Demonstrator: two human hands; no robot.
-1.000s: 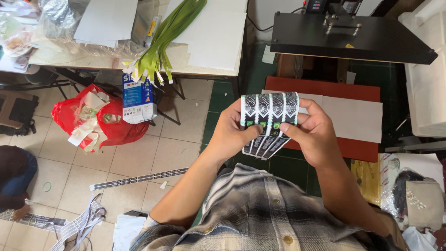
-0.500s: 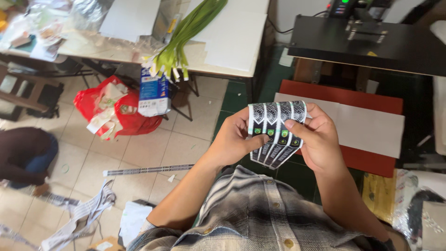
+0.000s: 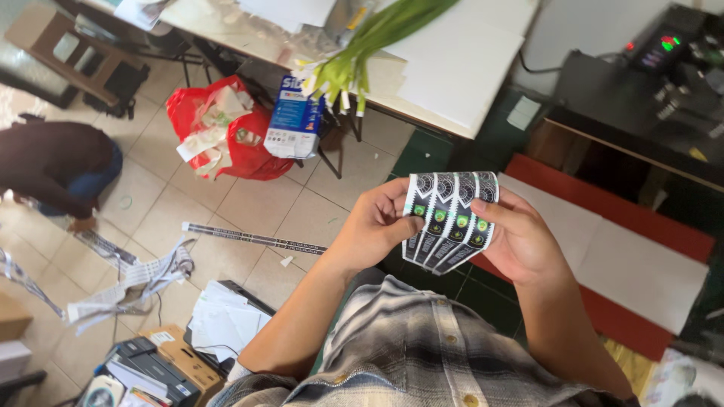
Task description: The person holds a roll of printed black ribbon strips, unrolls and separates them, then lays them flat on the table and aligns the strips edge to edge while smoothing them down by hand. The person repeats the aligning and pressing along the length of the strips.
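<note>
Centre of frame: fan of black printed strips (image 3: 450,220) held between left hand (image 3: 373,226) and right hand (image 3: 520,241). Both closed on strip edges, thumbs in front. Strip count perhaps five; overlap unclear. Upper left: red bag (image 3: 249,151) on floor.

I log 4 black strips (image 3: 449,222) fanned in my hands, each with white circular dial-like marks up top and small green-and-yellow emblems lower down. My shirt (image 3: 411,354): grey, cream and dark plaid, pale buttons. Red plastic bag (image 3: 249,151) with white scraps. Blue-and-white carton (image 3: 294,120). Green stalks (image 3: 373,38), pale at their cut ends. Red mat (image 3: 641,226) under a white sheet (image 3: 641,271). Floor tiles (image 3: 219,203) beige; dark green tiles (image 3: 422,154) near the mat.
</note>
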